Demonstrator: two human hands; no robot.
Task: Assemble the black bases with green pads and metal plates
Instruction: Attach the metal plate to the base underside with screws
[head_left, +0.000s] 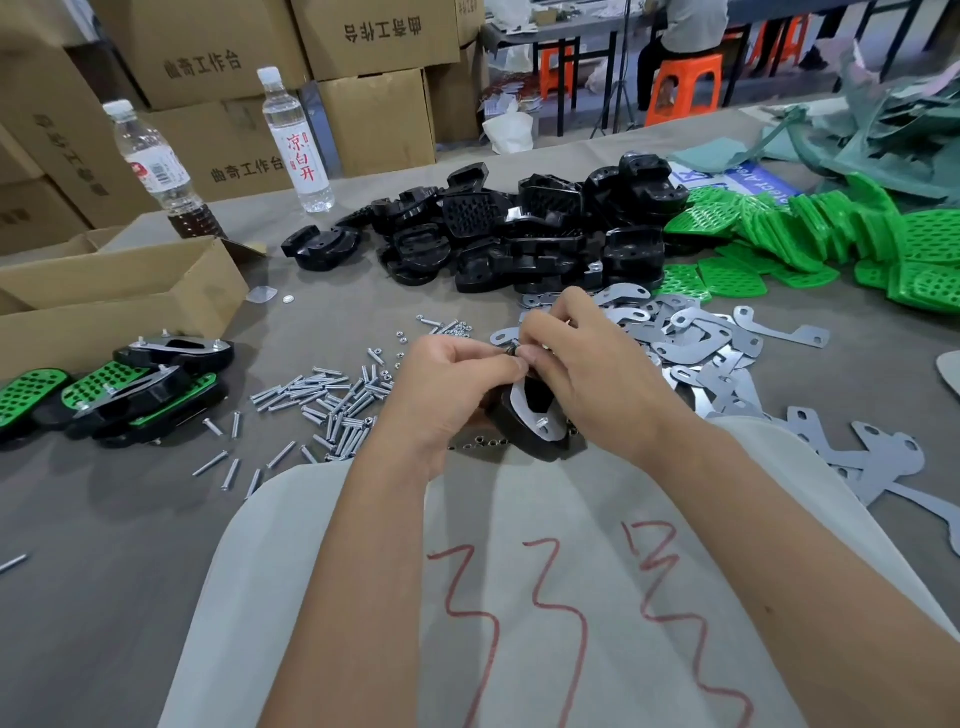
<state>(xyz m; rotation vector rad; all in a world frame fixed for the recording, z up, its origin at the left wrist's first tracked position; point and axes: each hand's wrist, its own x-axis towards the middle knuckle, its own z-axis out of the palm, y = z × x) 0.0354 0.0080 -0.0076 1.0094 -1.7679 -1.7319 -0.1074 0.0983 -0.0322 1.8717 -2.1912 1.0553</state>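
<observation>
Near the front edge of the bench (130, 519), between the two hands, stands a black base (524, 431) tilted up on its side, glossy and rounded, with a pale metal plate (530, 415) laid against its face. The plate has a dark opening in its middle, and a screw end with a nut shows at its lower tip.

The left hand (447, 384) and the right hand (582, 364) meet at the top of this piece. The left fingers are curled and pinch something small and dark at the upper edge; the right fingers curl in to the same spot, thumb and forefinger pressed together on it. What the small part is cannot be told.

Loose silver screws (332, 395) lie scattered just left of the hands, with tiny nuts (452, 327) beyond them. Further left sit finished assemblies (135, 389), black with green perforated pads and plates on top. Behind the hands is a heap of black bases (519, 228), to the right a pile of green pads (810, 228), and spare metal plates (701, 338) spread beside the right hand.
</observation>
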